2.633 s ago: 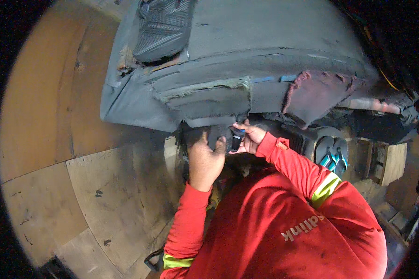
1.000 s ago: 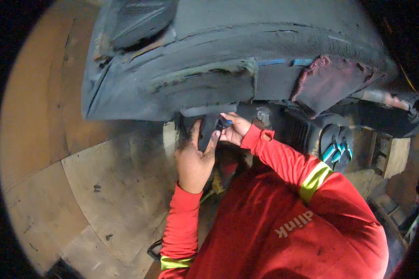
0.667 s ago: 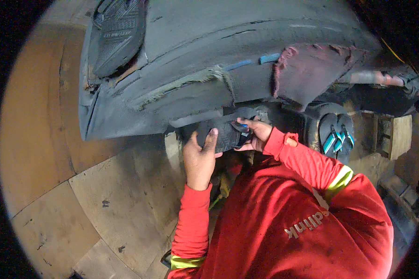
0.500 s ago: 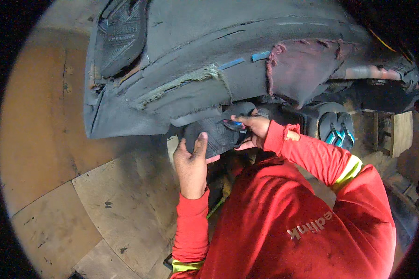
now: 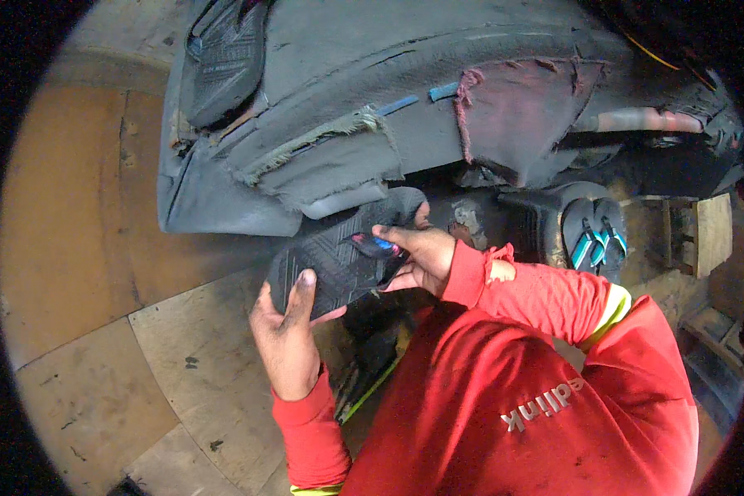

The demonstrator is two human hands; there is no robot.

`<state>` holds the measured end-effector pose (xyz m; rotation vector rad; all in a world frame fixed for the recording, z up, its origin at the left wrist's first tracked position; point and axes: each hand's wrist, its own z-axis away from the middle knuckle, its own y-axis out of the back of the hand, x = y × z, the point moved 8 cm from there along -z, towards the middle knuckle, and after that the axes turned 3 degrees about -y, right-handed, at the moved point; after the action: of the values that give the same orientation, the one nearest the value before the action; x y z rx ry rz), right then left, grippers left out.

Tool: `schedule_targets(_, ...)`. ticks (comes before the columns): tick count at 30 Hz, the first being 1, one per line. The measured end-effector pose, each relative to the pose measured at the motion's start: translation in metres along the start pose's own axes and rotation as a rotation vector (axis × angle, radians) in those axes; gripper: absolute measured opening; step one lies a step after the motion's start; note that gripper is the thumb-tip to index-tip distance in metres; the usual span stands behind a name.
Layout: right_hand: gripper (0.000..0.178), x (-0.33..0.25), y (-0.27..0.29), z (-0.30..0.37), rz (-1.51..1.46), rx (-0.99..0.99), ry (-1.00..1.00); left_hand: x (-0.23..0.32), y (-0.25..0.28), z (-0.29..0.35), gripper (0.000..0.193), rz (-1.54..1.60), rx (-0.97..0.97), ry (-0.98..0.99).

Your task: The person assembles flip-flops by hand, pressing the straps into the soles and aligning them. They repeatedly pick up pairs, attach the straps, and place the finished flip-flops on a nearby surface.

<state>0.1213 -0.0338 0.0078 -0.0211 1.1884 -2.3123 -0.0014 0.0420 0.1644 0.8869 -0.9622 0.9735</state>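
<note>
A black flip-flop (image 5: pixel 326 256) with a grooved, patterned footbed is held between both of my hands, tilted toward me. My left hand (image 5: pixel 289 339) grips its left end, thumb on top and fingers underneath. My right hand (image 5: pixel 426 255) is closed around it farther right, the thumb pressing by the strap (image 5: pixel 379 245), which has blue and pink patches. Most of the fingers under the sole are hidden. Just beyond it hangs the edge of a grey, dusty padded bench (image 5: pixel 339 198) with frayed cloth patches.
Another black flip-flop (image 5: pixel 227 70) lies on the bench at the far left. A pair of black flip-flops with turquoise straps (image 5: pixel 593 236) rests on a dark stand to the right, beside a wooden crate (image 5: pixel 711 236). Brown boards (image 5: pixel 83 223) cover the floor.
Both hands have moved left and toward me with the flip-flop, out from the bench edge. More of its patterned footbed shows now. Both hands keep their hold.
</note>
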Motion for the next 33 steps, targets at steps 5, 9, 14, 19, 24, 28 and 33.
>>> schedule_targets(5,0.059,0.004,-0.025,0.018,0.004,-0.053,0.062,0.010,0.016,0.032,0.031,0.006,0.025,-0.043)
schedule_targets(9,0.095,0.008,-0.045,0.026,-0.023,-0.070,0.069,0.008,0.036,0.059,0.039,-0.017,0.093,-0.080)
schedule_targets(14,0.119,0.014,-0.059,0.030,0.028,-0.150,0.025,-0.014,0.058,0.095,0.038,-0.032,0.135,-0.151)
schedule_targets(19,0.116,0.027,-0.043,0.021,0.227,-0.141,0.055,-0.041,0.064,0.127,0.035,0.038,0.162,-0.095)
schedule_targets(24,0.094,0.016,-0.019,-0.005,0.084,-0.092,0.046,-0.044,0.035,0.080,0.039,-0.301,0.057,-0.010)
schedule_targets(28,0.091,0.000,-0.014,-0.012,-0.008,-0.164,0.047,-0.044,0.015,0.073,0.042,-0.445,0.023,-0.291)
schedule_targets(33,0.105,0.013,0.002,0.001,0.511,-0.013,0.090,-0.147,0.051,0.129,0.046,-0.162,0.060,-0.005)
